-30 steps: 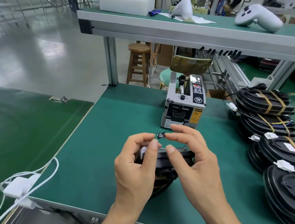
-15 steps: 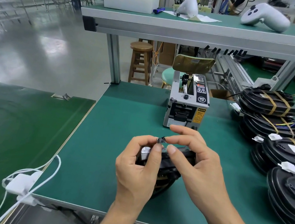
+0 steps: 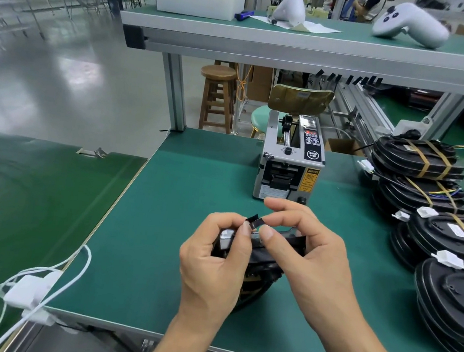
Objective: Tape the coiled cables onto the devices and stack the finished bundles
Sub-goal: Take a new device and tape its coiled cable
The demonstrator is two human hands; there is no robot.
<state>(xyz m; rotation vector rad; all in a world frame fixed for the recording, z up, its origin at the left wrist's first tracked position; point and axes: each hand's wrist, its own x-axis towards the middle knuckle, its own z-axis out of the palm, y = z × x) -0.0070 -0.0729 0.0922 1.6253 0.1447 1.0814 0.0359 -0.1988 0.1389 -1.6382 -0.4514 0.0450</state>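
Both hands have drawn closer: left hand (image 3: 212, 263) and right hand (image 3: 308, 259) each pinch the black tape strip (image 3: 255, 222), grip closed, over the device (image 3: 259, 260) at bench (image 3: 161, 225) six o'clock. Ready to stick.

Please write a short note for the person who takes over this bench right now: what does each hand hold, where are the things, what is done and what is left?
Left hand: grips the black device above the green bench; its fingers also pinch the small black tape piece.
Right hand: pinches the same tape piece from the other side.
Tape dispenser: stands just behind the hands.
Done: finished bundles, strapped with brown tape, stacked at the right.
Left: stick this tape piece down, then add the bundle to the stacks.
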